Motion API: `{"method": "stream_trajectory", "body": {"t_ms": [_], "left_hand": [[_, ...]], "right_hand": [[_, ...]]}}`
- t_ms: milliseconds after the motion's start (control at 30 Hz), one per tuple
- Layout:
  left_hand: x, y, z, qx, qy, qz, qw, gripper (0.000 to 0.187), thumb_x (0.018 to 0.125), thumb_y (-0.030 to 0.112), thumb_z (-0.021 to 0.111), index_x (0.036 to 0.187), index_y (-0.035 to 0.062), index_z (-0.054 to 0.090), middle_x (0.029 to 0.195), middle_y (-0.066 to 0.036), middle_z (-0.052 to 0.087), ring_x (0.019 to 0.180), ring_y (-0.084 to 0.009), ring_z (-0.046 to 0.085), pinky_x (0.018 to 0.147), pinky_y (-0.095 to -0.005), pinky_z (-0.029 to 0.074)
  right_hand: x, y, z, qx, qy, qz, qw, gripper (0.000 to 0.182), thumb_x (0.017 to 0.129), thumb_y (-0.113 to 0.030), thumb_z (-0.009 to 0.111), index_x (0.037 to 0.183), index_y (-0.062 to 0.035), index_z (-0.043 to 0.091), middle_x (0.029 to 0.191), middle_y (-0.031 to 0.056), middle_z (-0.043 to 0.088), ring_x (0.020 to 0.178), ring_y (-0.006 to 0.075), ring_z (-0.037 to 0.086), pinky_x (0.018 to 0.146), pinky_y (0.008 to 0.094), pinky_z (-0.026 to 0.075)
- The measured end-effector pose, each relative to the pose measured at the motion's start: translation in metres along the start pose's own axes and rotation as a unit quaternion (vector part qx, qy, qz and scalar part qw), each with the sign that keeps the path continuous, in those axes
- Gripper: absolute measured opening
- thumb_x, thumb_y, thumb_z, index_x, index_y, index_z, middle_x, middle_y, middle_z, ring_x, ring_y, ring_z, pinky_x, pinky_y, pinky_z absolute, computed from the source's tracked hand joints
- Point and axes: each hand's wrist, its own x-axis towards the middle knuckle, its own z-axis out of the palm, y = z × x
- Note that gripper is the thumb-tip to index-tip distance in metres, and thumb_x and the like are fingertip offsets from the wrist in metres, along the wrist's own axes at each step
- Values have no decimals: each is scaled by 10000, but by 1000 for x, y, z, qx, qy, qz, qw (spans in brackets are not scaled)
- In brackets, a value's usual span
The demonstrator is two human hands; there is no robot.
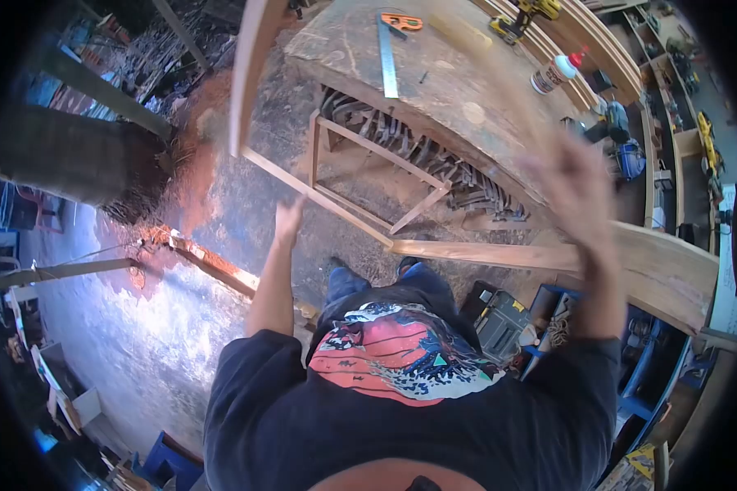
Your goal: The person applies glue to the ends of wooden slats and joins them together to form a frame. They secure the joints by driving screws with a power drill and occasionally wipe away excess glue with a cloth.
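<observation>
The left hand [287, 219], left of centre in the frame, reaches forward with its grip loosely curled against a thin rail of the wooden frame [336, 176]; it touches the rail, but whether the fingers close round it I cannot tell. The frame is an open assembly of light slats that runs from a broad curved board at upper left down across the middle of the frame, and a long plank joined to it reaches out to the lower right. The right hand [577, 192], right of centre, is raised and badly blurred; its fingers look spread, and I cannot tell whether the grip has hold of anything. It hangs above the near edge of the bench [450, 90], which fills the upper centre. On the bench lie a steel square [389, 53] with an orange handle, a yellow drill [522, 16] at the top edge, and a glue bottle [555, 72] with a red cap, tilted, toward the upper right. Beneath the bench top is a row of dark metal clamps [434, 159]. At lower right a black and yellow tool case [502, 323] sits on the floor
</observation>
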Motion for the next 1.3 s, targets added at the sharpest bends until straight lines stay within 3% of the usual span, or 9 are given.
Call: {"method": "stream_trajectory", "body": {"t_ms": [33, 67, 167, 233, 400, 533, 633, 933, 1300], "left_hand": [[-18, -46, -4, 95, 54, 19, 994, 761, 844, 483, 758, 1303, -98, 583, 1165, -272, 695, 1109, -373, 677, 970, -409, 518], [-45, -70, -21, 149, -27, -38, 988, 844, 835, 483, 747, 1398, -103, 518, 1406, -329, 562, 1354, -415, 529, 1110, -427, 426], [-130, -166, -57, 269, -49, -67, 960, 837, 830, 503, 725, 1395, -81, 525, 1313, -306, 632, 1263, -428, 595, 1074, -449, 465], [-191, -208, -94, 270, -65, -109, 955, 733, 837, 499, 709, 1304, -57, 613, 1228, -298, 675, 1199, -436, 627, 1032, -455, 485], [-331, -263, -166, 326, 56, -270, 904, 647, 829, 410, 740, 1233, -90, 664, 1197, -301, 687, 1155, -398, 657, 997, -426, 502], [-373, -201, -152, 200, 107, -399, 888, 632, 861, 332, 760, 1293, -105, 615, 993, -207, 739, 812, -244, 717, 706, -360, 557], [-366, -202, -149, 131, 110, -347, 922, 603, 904, 288, 744, 1340, -95, 580, 875, -127, 709, 663, -141, 636, 560, -295, 491], [-311, -53, -104, 60, 126, -246, 959, 564, 966, 253, 736, 1394, -50, 530, 987, -83, 670, 694, -109, 539, 580, -263, 428], [-272, -60, -134, 204, 56, -228, 950, 567, 956, 284, 732, 1372, -58, 556, 956, -74, 689, 758, -137, 585, 674, -314, 502]], "right_hand": [[5, 7, 44, 83, -31, 36, 995, 337, 946, -348, 730, 1006, -22, 671, 673, 61, 621, 610, 167, 605, 583, 358, 497], [13, 29, 82, 26, -62, -21, 998, 335, 958, -354, 711, 1011, -27, 658, 694, 115, 647, 591, 226, 644, 579, 419, 524], [21, 81, 192, 26, -185, 70, 980, 369, 973, -388, 658, 1049, -27, 632, 815, 219, 699, 756, 359, 717, 691, 495, 547], [21, 116, 255, 23, -149, 23, 988, 387, 976, -417, 630, 1076, -44, 613, 873, 251, 701, 901, 449, 696, 801, 534, 536], [41, 179, 365, 18, -169, 74, 983, 385, 949, -443, 661, 1046, -74, 621, 904, 252, 710, 924, 469, 678, 833, 539, 524], [44, 228, 418, 40, -192, 96, 976, 391, 962, -463, 624, 1086, -93, 612, 981, 247, 711, 1017, 478, 657, 872, 550, 525], [61, 249, 432, 50, -217, 99, 970, 388, 969, -465, 613, 1112, -105, 610, 1026, 224, 716, 1045, 470, 656, 894, 538, 529], [63, 317, 451, 48, -252, 158, 953, 288, 1004, -310, 564, 1221, -121, 586, 1176, 172, 703, 1137, 395, 658, 958, 541, 515], [69, 326, 491, 36, -123, 81, 988, 320, 934, -164, 570, 1249, -112, 595, 1178, 148, 704, 1129, 357, 668, 944, 498, 521]]}}
